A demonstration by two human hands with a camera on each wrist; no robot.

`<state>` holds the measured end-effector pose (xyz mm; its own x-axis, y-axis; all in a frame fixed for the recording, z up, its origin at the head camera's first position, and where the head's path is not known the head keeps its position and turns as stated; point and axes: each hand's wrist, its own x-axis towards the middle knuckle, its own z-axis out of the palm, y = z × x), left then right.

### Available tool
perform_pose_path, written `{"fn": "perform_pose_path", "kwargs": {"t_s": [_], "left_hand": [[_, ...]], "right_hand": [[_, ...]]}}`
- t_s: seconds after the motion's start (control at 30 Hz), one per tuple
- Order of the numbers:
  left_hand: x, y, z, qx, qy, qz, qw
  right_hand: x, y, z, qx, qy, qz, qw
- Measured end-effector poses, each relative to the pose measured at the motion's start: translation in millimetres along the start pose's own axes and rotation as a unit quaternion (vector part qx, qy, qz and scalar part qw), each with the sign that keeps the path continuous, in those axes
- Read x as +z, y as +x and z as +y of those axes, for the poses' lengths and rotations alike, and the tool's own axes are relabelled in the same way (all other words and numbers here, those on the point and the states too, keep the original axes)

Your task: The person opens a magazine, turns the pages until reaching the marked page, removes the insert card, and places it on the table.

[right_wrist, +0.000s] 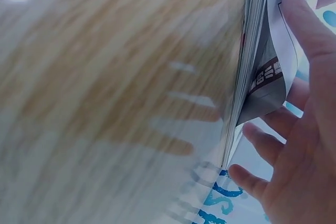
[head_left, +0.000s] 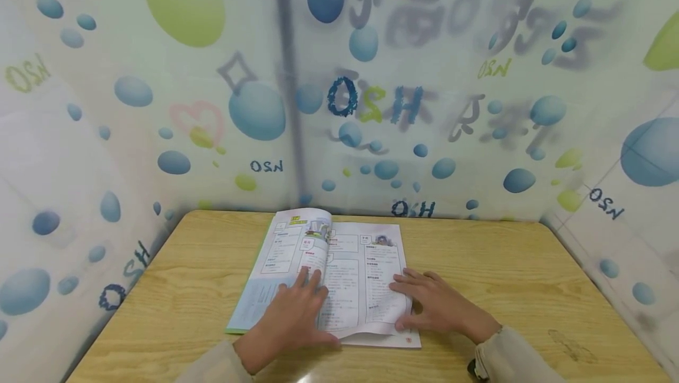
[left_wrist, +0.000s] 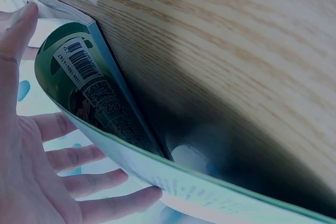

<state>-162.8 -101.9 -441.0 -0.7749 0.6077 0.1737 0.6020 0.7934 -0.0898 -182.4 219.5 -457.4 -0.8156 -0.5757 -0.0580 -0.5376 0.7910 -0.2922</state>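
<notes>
Illus. mag (head_left: 347, 289) lies spread on wood-grain table (head_left: 504, 253), toward 6 o'c in head view. L hand (head_left: 294, 315), at mag's 7 o'c, rests on it w/ fingers wide; R hand (head_left: 442, 306), at 4 o'c, touches its R edge, fingers apart, thumb nr lower corner. Barcode (left_wrist: 80, 62) on green cover (left_wrist: 51, 74).
</notes>
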Motion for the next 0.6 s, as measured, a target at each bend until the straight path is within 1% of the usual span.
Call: {"fn": "perform_pose_path", "kwargs": {"t_s": [0.27,0.43,0.6], "left_hand": [[-1.0,-0.3,-0.6,-0.004,-0.006,-0.010,0.9999],[-3.1,-1.2,-2.2,-0.006,-0.007,-0.012,0.9999],[-4.8,-1.8,-3.9,-0.007,-0.020,-0.017,0.9996]], "right_hand": [[-2.9,1.2,-2.4,-0.003,0.001,0.000,1.0000],[-6.0,0.4,-1.5,0.006,0.000,0.008,0.9999],[-14.2,-2.6,0.1,0.012,0.002,0.020,0.9997]]}}
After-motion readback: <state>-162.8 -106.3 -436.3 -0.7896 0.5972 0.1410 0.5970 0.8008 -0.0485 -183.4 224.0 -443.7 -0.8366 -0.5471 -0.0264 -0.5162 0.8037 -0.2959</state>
